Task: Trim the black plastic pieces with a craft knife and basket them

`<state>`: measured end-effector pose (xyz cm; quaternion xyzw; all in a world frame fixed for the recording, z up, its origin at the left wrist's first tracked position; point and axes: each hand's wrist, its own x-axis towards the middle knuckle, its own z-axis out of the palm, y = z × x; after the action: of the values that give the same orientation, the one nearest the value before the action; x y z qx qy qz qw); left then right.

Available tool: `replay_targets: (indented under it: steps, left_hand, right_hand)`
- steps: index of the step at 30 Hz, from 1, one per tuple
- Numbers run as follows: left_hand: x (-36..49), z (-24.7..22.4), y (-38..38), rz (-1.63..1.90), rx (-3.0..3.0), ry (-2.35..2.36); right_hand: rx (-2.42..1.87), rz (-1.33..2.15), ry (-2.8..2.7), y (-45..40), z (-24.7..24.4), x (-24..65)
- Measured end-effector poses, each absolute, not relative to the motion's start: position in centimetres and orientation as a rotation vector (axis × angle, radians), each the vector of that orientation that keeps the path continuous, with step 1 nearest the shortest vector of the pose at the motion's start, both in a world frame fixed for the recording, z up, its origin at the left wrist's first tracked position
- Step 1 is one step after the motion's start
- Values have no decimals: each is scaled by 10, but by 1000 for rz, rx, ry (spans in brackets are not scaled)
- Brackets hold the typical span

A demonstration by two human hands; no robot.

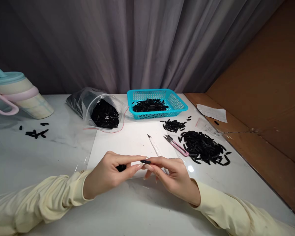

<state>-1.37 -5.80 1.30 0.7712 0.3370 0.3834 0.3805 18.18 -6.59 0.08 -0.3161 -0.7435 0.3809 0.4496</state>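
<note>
The black piece [145, 161] is above the near edge of the sheet [113, 141], pinched between thumb and fingers of both left hand [113, 170] and right hand [175, 173]; a knife [154, 145] lies toward the sheet's right edge, snips [179, 148] across it, a black heap [204, 147] near the right edge of the table [248, 183]

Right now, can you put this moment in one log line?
left hand: fingers on small black piece | right hand: fingers on same piece | pink snips: lying beside black pile | blue basket: holding black pieces
</note>
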Motion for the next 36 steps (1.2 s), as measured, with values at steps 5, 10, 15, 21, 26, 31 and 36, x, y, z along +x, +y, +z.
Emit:
replay_targets:
  steps: [5,10,15,21,26,31,36]
  left_hand:
    - [-14,19,-56,807,1744,932]
    - [-12,26,-50,490,1227,901]
    - [-10,27,-51,479,1141,887]
    - [-10,34,-55,466,1036,981]
    - [-8,40,-55,449,992,1002]
    - [-8,39,-56,447,954,995]
    - [-10,34,-56,430,913,939]
  right_hand:
    - [-767,871,-1886,-66,3,183]
    - [-724,687,-1955,-65,-4,185]
    - [-688,504,-2034,-65,-10,185]
    - [-746,440,-2070,-65,-8,186]
    - [-749,433,-2078,-65,-8,187]
    - [-788,418,-2069,-67,-7,186]
    - [-839,464,-2011,-68,-6,184]
